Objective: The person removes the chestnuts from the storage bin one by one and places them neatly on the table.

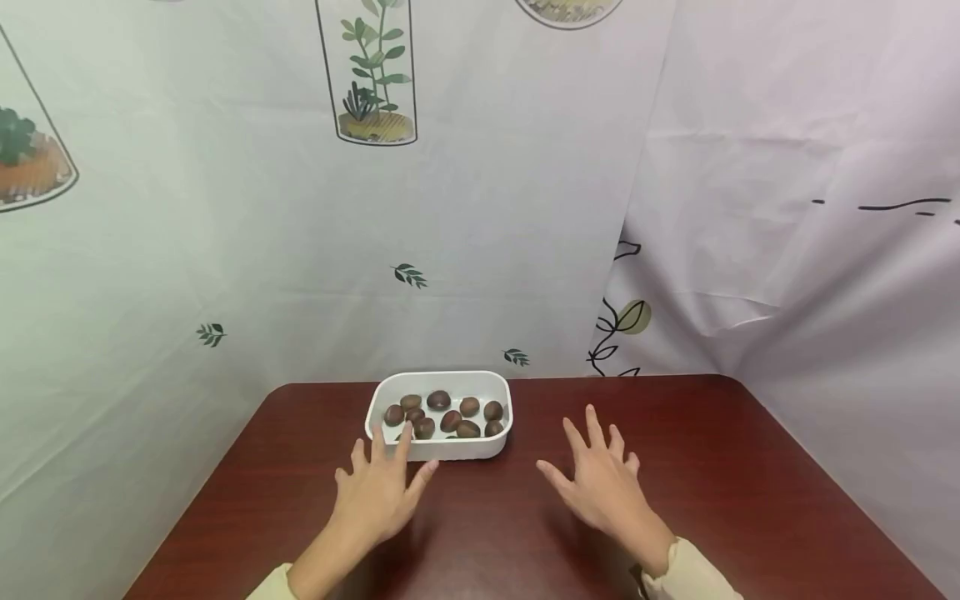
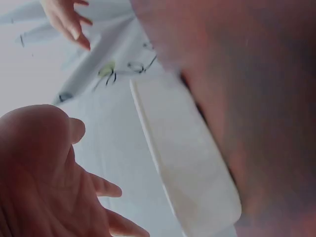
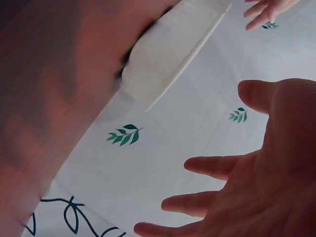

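Observation:
Several brown chestnuts lie in a white rectangular tray at the back of the table. My left hand hovers with spread fingers just in front of the tray's left part, its fingertips overlapping the rim in the head view. Farther right, my right hand is held over the table with its fingers spread, apart from the tray. Neither hand holds anything. Both wrist views show the tray's outer wall from the side, so the chestnuts are hidden there.
The dark red table has rounded back corners. Behind and beside it hangs a pale cloth printed with plants and leaves, close to the table's back edge and sides. Light sleeves cover the forearms.

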### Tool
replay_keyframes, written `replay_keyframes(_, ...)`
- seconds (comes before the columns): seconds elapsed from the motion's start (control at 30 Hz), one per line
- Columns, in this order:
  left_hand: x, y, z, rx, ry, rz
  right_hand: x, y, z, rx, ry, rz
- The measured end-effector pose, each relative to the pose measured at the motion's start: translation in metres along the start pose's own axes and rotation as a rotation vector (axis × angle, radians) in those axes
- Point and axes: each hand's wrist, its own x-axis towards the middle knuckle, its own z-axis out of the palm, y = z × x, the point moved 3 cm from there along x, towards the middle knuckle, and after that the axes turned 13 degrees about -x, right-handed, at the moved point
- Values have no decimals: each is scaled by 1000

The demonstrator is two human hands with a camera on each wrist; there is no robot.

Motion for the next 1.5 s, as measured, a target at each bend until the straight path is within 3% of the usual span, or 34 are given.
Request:
replay_keyframes(0.17, 24, -10, -13, -86, 29, -20, 16, -12, -1, 3, 21, 4)
replay_keyframes(0.37, 46, -22, -20, -205, 13, -59, 35, -33, 1, 71, 5, -14)
replay_keyframes(0.67, 72, -42, -21, -364, -32, -142, 67, -68, 2, 356, -12, -67)
replay_keyframes(0.9, 85, -47, -18, -486, -39, -163, 87, -89, 7, 608, -116, -136)
replay_keyframes(1.17, 95, -54, -4, -593, -51, -174, 106, -108, 33, 659, -206, -131)
replay_keyframes(1.37, 97, -58, 11, -668, -87, -180, 114, -116, 53, 562, -282, -75)
replay_keyframes(1.5, 100, -60, 13, -708, -90, -193, 123, -121, 56, 489, -346, -87)
